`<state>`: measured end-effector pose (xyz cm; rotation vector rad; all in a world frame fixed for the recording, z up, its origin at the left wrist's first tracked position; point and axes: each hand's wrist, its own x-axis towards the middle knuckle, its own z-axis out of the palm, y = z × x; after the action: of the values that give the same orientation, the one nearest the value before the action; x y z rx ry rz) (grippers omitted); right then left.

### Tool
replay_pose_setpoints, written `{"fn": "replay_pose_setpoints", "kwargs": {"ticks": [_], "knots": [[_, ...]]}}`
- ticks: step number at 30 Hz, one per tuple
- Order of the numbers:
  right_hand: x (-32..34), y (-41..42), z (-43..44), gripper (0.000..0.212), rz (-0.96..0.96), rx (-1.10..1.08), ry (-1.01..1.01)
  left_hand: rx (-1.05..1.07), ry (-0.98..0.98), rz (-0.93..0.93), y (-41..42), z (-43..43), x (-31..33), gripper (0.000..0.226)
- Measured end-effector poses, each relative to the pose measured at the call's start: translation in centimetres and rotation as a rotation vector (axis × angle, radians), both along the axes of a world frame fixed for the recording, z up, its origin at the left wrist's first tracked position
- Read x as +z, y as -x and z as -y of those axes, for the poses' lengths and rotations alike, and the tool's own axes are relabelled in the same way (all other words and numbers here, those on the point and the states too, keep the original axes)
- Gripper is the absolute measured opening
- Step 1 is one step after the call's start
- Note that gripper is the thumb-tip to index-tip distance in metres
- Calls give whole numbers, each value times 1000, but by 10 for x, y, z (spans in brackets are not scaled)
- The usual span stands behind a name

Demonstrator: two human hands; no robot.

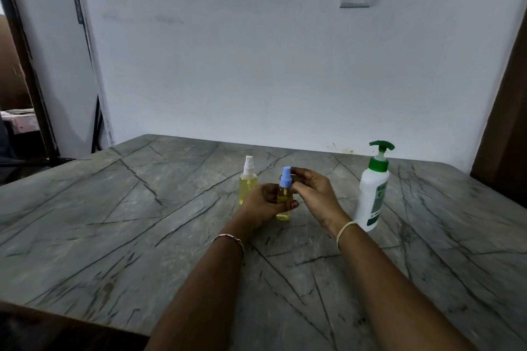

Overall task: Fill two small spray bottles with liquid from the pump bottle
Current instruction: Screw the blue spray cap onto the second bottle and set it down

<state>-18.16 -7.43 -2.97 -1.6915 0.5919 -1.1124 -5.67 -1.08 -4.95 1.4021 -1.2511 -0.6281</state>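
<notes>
Head cam: blue-capped spray bottle (pixel 284 199) w/ yellow liquid is gripped upright mid-table by left hand (pixel 263 205), its cap pinched by right hand (pixel 313 194), white-capped spray bottle (pixel 247 181) stood just behind-left, pump bottle (pixel 372 194) off to the right on marble table (pixel 114 222).

left hand (pixel 263 202): grip closed | right hand (pixel 310 194): fingertips pinched, wrist raised
</notes>
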Motion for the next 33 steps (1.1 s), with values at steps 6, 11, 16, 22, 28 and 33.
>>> {"fn": "replay_pose_setpoints", "kwargs": {"ticks": [6,11,16,22,28,33], "knots": [[0,5,3,34,-131,28,124,-14,-4,-27,-3,0,0,27],[-3,1,3,29,-115,-28,151,-25,-28,-77,-5,0,-1,34],[-3,-4,2,29,-171,-191,209,-6,-27,-91,-2,-2,-2,32],[-3,-7,-5,22,-275,-414,388,77,1,25,6,-3,0,37],[-3,-6,-9,24,-315,-453,407,181,23,145,13,-1,-1,36],[-3,-5,0,23,-248,-266,220,143,45,61,9,-3,-2,29]]}}
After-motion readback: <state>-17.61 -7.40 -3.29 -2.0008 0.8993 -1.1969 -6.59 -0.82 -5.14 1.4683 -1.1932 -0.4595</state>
